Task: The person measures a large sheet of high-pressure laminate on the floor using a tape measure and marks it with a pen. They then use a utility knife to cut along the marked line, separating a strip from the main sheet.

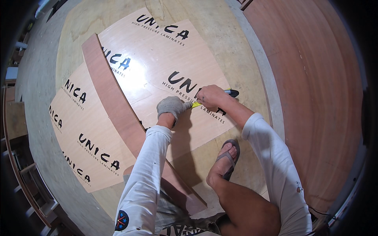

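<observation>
My gloved left hand grips a short, yellow strip like a tape-measure blade over the pale laminate sheet, which has black lettering. My bare right hand is closed at the strip's right end; what its fingers hold is hidden. A dark tool shows just beyond that hand, too covered to identify. Left of my hands, a long reddish wooden board lies diagonally across the sheet, with a small dark object under its edge partly hidden by my left arm.
A larger plywood panel lies under the sheets on the concrete floor. My sandalled foot is at the lower right. A large reddish panel fills the right side. Wooden frames and other items line the left rim.
</observation>
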Available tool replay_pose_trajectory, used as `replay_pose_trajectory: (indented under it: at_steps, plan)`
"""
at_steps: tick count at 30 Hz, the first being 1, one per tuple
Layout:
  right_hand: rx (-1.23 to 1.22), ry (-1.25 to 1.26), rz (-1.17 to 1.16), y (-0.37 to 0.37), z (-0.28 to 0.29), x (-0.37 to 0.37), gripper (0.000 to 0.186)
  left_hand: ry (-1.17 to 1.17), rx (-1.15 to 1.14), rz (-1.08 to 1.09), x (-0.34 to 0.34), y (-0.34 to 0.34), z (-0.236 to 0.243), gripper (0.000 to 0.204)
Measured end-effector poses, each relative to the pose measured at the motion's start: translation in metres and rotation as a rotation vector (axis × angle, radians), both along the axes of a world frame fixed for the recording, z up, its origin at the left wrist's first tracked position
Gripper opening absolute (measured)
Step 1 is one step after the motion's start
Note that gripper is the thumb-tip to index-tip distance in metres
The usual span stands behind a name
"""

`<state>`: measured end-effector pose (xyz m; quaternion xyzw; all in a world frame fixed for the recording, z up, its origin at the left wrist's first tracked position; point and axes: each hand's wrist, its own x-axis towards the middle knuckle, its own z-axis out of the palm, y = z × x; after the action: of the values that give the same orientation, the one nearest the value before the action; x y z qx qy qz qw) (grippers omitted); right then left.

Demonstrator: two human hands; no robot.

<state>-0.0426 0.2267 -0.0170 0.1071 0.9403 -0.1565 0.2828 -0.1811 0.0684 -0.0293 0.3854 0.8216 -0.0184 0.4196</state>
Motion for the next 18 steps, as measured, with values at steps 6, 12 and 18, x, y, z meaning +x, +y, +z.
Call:
replay_pose_trajectory:
  at_steps: [6, 12, 18]
  plan:
    - [0.022, -0.081, -0.003, -0.003, 0.006, -0.006, 0.021, -0.001, 0.007, 0.01, 0.0, -0.001, -0.001, 0.076]
    - [0.043, -0.084, 0.013, -0.006, 0.012, -0.01, 0.022, 0.014, 0.024, 0.018, 0.001, -0.002, 0.001, 0.077]
    - [0.045, -0.124, 0.051, -0.004, 0.015, -0.01, 0.021, 0.01, 0.013, 0.027, 0.001, -0.002, 0.003, 0.077]
